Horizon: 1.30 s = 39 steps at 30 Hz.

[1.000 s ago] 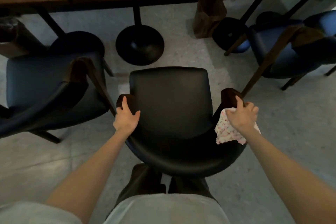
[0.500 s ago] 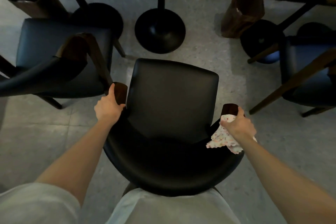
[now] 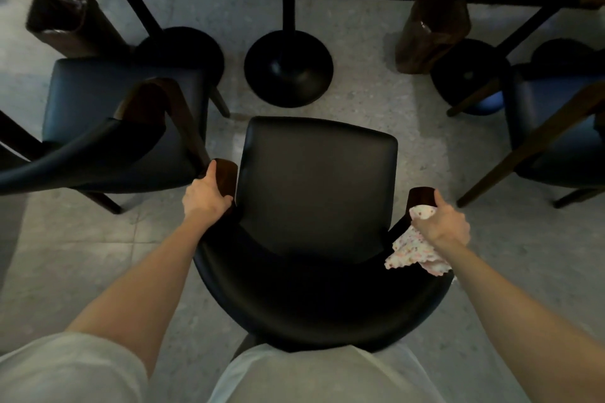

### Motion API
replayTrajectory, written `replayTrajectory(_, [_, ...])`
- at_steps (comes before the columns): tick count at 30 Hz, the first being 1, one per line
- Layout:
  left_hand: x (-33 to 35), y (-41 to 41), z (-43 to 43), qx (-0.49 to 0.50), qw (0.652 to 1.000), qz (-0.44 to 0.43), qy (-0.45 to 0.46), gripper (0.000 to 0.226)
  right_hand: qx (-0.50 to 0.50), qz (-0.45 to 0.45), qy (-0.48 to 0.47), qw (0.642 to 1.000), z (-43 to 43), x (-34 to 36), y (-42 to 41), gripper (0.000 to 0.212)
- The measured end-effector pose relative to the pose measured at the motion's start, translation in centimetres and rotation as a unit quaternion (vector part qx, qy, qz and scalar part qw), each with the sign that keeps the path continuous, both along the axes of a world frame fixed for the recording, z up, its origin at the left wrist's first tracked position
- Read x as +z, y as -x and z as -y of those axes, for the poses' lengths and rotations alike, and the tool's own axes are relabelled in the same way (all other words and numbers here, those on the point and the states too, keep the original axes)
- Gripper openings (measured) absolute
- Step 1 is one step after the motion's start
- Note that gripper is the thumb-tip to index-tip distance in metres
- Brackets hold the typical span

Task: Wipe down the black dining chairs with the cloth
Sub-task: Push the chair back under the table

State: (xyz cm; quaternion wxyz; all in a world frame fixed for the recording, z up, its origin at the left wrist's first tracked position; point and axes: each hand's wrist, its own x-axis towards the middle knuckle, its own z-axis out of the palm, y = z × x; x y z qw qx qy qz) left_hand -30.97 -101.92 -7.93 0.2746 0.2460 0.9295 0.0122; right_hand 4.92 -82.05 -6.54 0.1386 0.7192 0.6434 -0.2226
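Cloth (image 3: 414, 250) trails from under the right grip (image 3: 440, 222) on the chair (image 3: 314, 193) armrest

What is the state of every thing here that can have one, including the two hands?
left hand, grips the left armrest of the middle chair.
right hand, holds the cloth against the right armrest.
cloth, crumpled, partly hanging below the hand.
middle chair, upright, seat bare, held at both armrests.
left chair, upright, nobody on it.
right chair, upright, partly out of view.

no readable text, no labels, no brands, no numbers
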Motion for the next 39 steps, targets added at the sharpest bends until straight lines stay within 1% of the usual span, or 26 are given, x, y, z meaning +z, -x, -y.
replayTrajectory(7, [0.3, 0.5, -0.3, -0.012, 1.0, -0.001, -0.005, 0.09, 0.018, 0.005, -0.015, 1.0, 0.5, 0.6, -0.1, 0.07])
replayTrajectory(16, [0.0, 2.1, -3.2, -0.023, 1.0, -0.007, -0.015, 0.088, -0.008, -0.012, -0.026, 1.0, -2.0, 0.5, 1.1, 0.068])
replayTrajectory(23, [-0.2, 4.6, -6.8, -0.011, 1.0, -0.005, -0.024, 0.088, 0.012, -0.01, -0.027, 1.0, -7.3, 0.7, 4.0, 0.067])
replayTrajectory(30, [0.3, 7.8, -11.5, 0.027, 0.999, -0.021, -0.031, 0.086, 0.024, -0.038, -0.022, 0.999, -14.4, 0.9, 8.5, 0.068])
replayTrajectory(33, [0.6, 9.7, -13.6, 0.025, 0.999, -0.033, -0.033, 0.085, 0.029, -0.053, -0.028, 0.998, -16.9, 0.9, 10.5, 0.067])
replayTrajectory(39, [0.5, 12.0, -16.4, 0.022, 0.999, -0.031, -0.024, 0.085, 0.05, -0.051, -0.029, 0.997, -20.7, 0.5, 13.4, 0.067])
